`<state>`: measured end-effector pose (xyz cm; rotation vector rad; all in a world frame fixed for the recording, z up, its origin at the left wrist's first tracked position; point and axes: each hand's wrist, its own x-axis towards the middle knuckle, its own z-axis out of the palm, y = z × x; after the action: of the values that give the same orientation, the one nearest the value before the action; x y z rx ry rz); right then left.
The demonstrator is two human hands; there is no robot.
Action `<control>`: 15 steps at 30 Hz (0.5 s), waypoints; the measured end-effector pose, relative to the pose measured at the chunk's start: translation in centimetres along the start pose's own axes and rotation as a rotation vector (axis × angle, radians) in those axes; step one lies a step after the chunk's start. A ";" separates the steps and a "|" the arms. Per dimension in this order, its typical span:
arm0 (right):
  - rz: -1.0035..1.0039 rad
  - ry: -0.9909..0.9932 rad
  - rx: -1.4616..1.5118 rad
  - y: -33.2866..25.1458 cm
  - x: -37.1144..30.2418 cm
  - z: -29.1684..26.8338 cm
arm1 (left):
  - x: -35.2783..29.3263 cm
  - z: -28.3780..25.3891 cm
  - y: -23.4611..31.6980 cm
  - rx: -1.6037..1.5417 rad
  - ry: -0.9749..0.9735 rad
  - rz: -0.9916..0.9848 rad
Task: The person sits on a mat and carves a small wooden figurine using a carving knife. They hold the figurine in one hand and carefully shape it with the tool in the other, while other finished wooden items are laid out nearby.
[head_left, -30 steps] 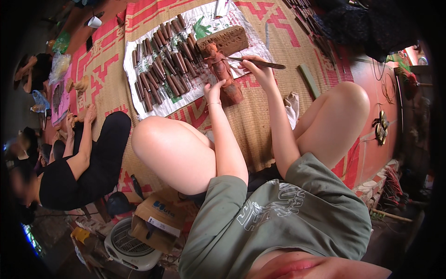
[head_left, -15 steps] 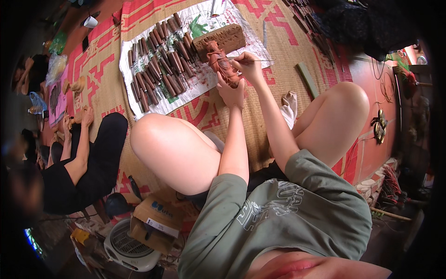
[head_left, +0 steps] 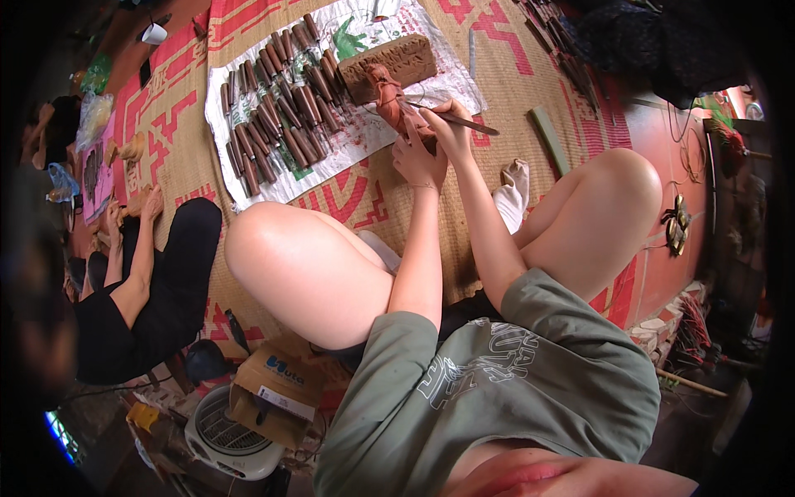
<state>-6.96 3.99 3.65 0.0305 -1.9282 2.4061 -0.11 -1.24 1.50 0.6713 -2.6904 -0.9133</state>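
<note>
My left hand (head_left: pixel 419 162) is closed round the lower end of a reddish-brown carved wooden figurine (head_left: pixel 386 93). The figurine's upper end leans toward a brown wooden block (head_left: pixel 396 65) with a rough, carved face; I cannot tell whether they touch. In my right hand (head_left: pixel 451 131), pinched between the fingers, is a slim carving tool (head_left: pixel 482 127). Its flat dark end sticks out to the right, and its other end is at the figurine's side. Both hands are close together, and the fingers partly hide the figurine's lower part.
Many wooden-handled carving tools (head_left: pixel 305 106) lie in rows on a white printed sheet (head_left: pixel 236 184) over a patterned mat (head_left: pixel 505 83). A green-grey bar (head_left: pixel 546 137) lies at the right. Another person's hands (head_left: pixel 151 203) are at the left. A cardboard box (head_left: pixel 277 381) stands near a round heater (head_left: pixel 228 431).
My right hand has shifted slightly down and turned the carving tool, so its outer end now slopes down and shows broader. My left hand has moved a little right and lower with the figurine.
</note>
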 end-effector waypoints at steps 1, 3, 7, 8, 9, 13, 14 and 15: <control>0.010 0.046 0.003 -0.1 -0.2 -0.1 | 0.1 0.0 0.2 -0.058 -0.032 0.008; 0.025 0.125 -0.058 0.1 -0.3 -0.4 | 0.1 0.2 0.3 -0.242 -0.001 0.003; 0.030 0.164 -0.069 0.9 -0.5 -1.0 | -0.1 1.3 0.3 -0.455 0.168 -0.161; 0.028 0.167 -0.054 1.0 -0.6 -1.0 | -0.2 1.5 0.3 -0.434 0.188 -0.231; 0.057 0.176 -0.001 1.0 -0.5 -1.2 | 0.0 1.3 0.5 -0.514 0.101 -0.258; 0.135 0.217 0.063 0.4 -0.4 -1.4 | 0.5 0.7 0.7 -0.632 0.031 -0.240; 0.149 0.223 0.077 0.4 -0.4 -1.3 | 0.5 0.9 0.4 -0.613 0.081 -0.207; 0.161 0.236 0.087 0.2 -0.4 -1.5 | 0.5 0.6 0.7 -0.607 0.064 -0.192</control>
<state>-6.58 5.39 3.13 -0.4017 -1.7832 2.4582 -1.01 -0.71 1.44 0.7948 -2.1320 -1.6222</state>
